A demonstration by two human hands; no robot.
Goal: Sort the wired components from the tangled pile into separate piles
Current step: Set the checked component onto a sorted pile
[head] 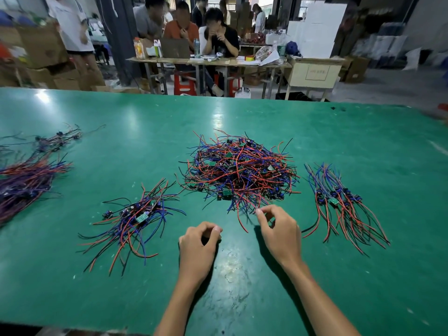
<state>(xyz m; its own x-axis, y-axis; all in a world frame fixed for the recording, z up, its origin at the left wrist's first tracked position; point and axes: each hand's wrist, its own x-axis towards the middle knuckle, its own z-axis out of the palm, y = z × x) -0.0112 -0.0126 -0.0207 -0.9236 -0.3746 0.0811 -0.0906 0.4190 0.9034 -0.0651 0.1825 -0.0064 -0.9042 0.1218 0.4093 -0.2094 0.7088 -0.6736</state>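
Note:
A tangled pile (238,169) of small green circuit boards with red, blue and black wires sits mid-table. A smaller sorted pile (135,219) lies to its left, another sorted pile (339,202) to its right. A big bundle (26,175) of the same wired parts spreads at the far left edge. My right hand (278,230) is at the tangled pile's near edge, thumb and forefinger pinching wire ends there. My left hand (197,241) rests on the table in front of the pile, fingers curled, holding nothing I can see.
The green table (242,275) is worn and scratched near me. Beyond its far edge, several people sit at a cluttered workbench (208,60), with cardboard boxes (43,44) stacked at the left.

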